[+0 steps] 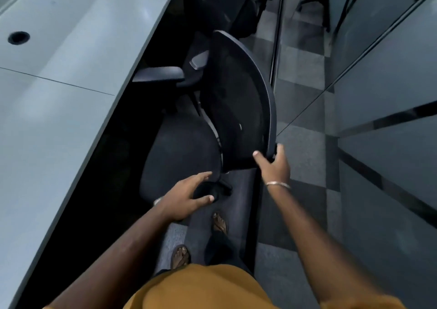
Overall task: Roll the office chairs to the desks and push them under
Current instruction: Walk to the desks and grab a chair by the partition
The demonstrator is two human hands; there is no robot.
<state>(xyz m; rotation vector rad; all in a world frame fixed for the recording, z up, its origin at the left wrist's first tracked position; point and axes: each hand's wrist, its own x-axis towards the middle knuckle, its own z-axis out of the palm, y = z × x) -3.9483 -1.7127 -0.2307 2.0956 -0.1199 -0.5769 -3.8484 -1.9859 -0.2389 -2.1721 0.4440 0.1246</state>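
Note:
A black office chair with a mesh back stands beside the long grey desk, its seat partly under the desk's edge. My right hand holds the near corner of the backrest frame, thumb on one side and fingers on the other. My left hand is spread around the chair's near armrest, fingers above and thumb below; whether it grips it is unclear. The far armrest sits at the desk's edge.
Another dark chair stands further along the desk. A glass partition runs along the right of the narrow carpeted aisle. My sandalled feet are just behind the chair. A round cable hole is in the desktop.

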